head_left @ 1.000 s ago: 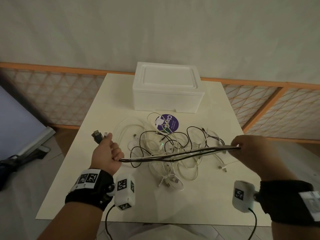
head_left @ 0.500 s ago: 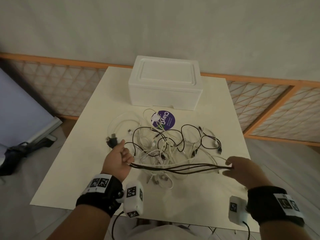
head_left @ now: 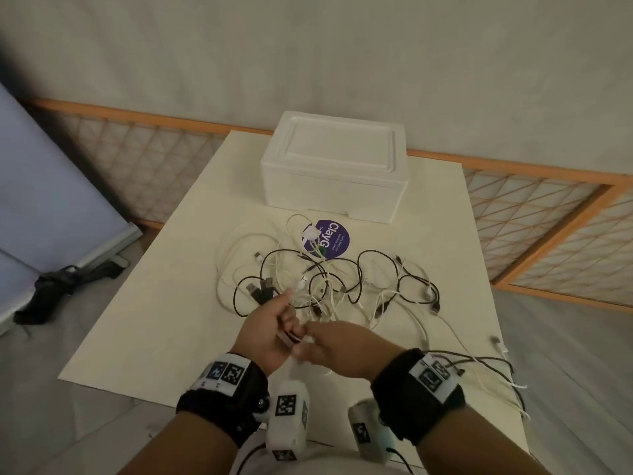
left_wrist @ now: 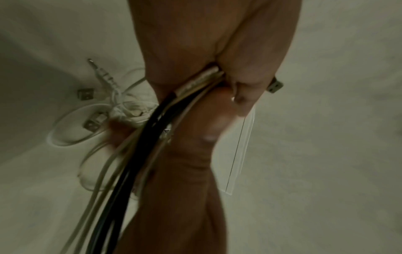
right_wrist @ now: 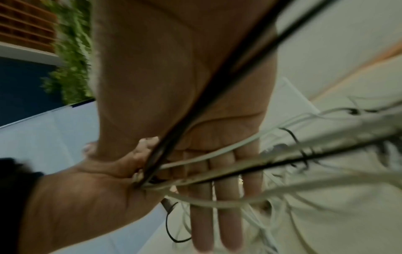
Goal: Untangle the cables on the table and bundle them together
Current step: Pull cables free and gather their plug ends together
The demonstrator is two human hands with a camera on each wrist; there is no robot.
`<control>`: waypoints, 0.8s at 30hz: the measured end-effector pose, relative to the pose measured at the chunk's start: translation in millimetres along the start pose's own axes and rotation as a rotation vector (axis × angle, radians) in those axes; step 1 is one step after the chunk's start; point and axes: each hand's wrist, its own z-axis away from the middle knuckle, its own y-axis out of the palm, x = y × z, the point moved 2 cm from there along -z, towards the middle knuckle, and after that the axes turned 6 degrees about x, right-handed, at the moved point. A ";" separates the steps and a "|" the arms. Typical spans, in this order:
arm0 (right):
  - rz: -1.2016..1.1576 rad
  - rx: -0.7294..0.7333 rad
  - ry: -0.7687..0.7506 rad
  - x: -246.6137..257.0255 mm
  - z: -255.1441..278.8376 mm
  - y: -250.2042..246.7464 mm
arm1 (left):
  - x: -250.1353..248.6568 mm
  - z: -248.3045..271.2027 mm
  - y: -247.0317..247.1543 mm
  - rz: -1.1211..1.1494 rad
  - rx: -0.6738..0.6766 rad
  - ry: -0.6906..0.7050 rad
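Cables (head_left: 329,289), black and white, lie in a loose tangle across the middle of the cream table (head_left: 164,323), and a few strands trail off over its right edge, where I lose sight of them. My left hand (head_left: 270,332) is curled round a gathered bunch of strands (left_wrist: 174,106); black USB plugs (head_left: 262,289) stick out beyond my knuckles. The left wrist view shows the fist wrapped round dark and pale cords together, though blur keeps me from counting them. A white coil with plugs (left_wrist: 102,113) lies on the table behind that fist.

My right hand (head_left: 337,347) sits just beside the left, touching it where the bunch comes out. From above its back hides the fingers. In the right wrist view the fingers (right_wrist: 217,214) are straight and spread, with pale and black cords running across the palm; the picture is smeared there, so I cannot tell whether the thumb presses on any of them.

Farther back, a purple round sticker (head_left: 327,240) lies partly under the cables, and a white foam box (head_left: 334,169) stands closed near the table's far edge.
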 end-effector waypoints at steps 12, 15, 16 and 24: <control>-0.137 -0.484 0.919 -162.9 36.0 5.2 | 1.8 -5.5 -10.8 -0.002 0.006 -0.002; -0.084 -0.409 0.939 -172.1 35.6 16.3 | -3.0 -7.7 -9.8 -0.045 0.042 -0.022; -0.019 -0.372 0.916 -169.9 36.8 16.1 | -4.6 -9.2 -9.5 -0.061 0.054 -0.031; 0.124 -0.546 0.457 -107.0 33.3 -50.9 | -15.2 -22.0 12.7 -0.231 0.100 0.070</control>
